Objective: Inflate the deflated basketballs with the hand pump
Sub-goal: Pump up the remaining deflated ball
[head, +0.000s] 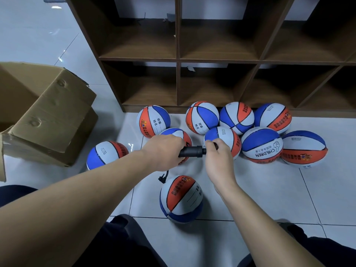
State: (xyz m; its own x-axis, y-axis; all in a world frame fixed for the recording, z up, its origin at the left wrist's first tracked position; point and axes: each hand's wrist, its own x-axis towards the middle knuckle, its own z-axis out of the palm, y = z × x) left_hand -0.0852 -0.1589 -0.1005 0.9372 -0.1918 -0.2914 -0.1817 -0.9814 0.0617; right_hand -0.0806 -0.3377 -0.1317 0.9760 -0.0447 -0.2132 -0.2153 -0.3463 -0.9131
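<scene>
Both hands hold the pump (191,151) level above the floor (269,199): the left hand (163,151) is curled round the black barrel's near-left end, and the right hand (215,151) grips the handle end with its fingers wrapped round it, the plunger looking pushed almost fully in. A thin black hose (163,176) drops from under the left hand to the ball (181,199) lying nearest the person, just in front of the knees, and its end sits at the top edge of that ball; whether the needle is seated in the valve cannot be told from here. That ball seems the one being filled. To do this stroke well, I would keep the barrel steady with the left hand so the hose does not tug the needle sideways, pull the handle straight out along the barrel's line, and push back in evenly, stopping now and then to press the ball and judge its firmness. The other balls (262,145) lie clustered on the floor against the foot of the brown shelf unit (179,60), with one (106,155) apart to the left beside the open cardboard box (48,116).
</scene>
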